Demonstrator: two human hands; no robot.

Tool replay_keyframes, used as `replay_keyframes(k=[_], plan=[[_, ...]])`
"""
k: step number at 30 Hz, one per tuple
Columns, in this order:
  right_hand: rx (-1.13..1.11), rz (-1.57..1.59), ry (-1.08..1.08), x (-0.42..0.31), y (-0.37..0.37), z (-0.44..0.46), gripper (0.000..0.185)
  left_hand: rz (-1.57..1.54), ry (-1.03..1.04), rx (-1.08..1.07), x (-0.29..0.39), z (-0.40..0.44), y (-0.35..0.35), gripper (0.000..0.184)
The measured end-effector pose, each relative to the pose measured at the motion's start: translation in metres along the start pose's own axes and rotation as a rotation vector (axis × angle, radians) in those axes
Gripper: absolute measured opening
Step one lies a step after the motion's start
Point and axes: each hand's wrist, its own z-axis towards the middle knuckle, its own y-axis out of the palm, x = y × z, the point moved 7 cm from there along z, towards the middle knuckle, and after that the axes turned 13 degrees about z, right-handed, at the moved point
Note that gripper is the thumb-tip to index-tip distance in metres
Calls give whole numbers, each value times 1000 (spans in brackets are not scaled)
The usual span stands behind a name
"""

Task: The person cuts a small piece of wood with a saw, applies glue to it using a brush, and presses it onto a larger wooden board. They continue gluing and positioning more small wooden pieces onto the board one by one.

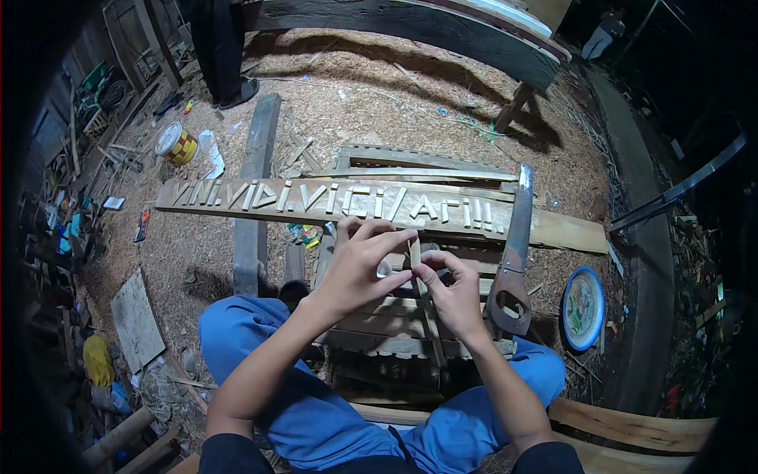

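Note:
A small pale wooden strip stands between my two hands, over the slatted wood. My left hand pinches it, fingertips near its upper part and thumb lower down. The curled fingers of my right hand close at its lower end; what exactly they grip is hard to make out. Just beyond my hands lies a long board with letters made of small wooden pieces along it. A handsaw rests across the board to the right, its handle toward me.
Blue-rimmed basin at the right. Dark beam under the board's left part. Yellow-red bucket and flat panel at the left. A person's legs stand at the upper left; another person is far right. A heavy bench spans the top.

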Motion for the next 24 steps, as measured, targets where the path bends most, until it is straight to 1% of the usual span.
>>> replay_keyframes(k=[1, 7, 9, 11, 16, 18, 19, 21, 23, 24], plan=[[-5, 1, 2, 0, 2, 0, 24, 27, 15, 8, -1, -2, -1, 58], [-64, 112, 55, 5, 14, 5, 26, 33, -44, 25, -16, -10, -8, 54], [-111, 84, 70, 8, 19, 6, 26, 21, -68, 22, -21, -13, -9, 54], [-125, 60, 68, 7, 23, 7, 25, -20, -54, 15, -23, -14, -9, 55], [-164, 24, 85, 11, 37, 11, 25, -19, -102, -26, -33, -22, -17, 55], [-187, 58, 15, 10, 42, 12, 23, -25, -134, -42, -39, -25, -17, 54], [-192, 59, 19, 13, 44, 13, 23, -16, -127, -24, -42, -27, -18, 53], [-208, -45, -162, 7, 47, 15, 21, -7, -128, -5, -52, -31, -17, 52], [-219, -74, -128, 5, 47, 15, 20, 3, -235, 70, -72, -39, -21, 53], [-223, -107, -98, 4, 47, 15, 19, 42, -268, 47, -78, -42, -22, 53]])
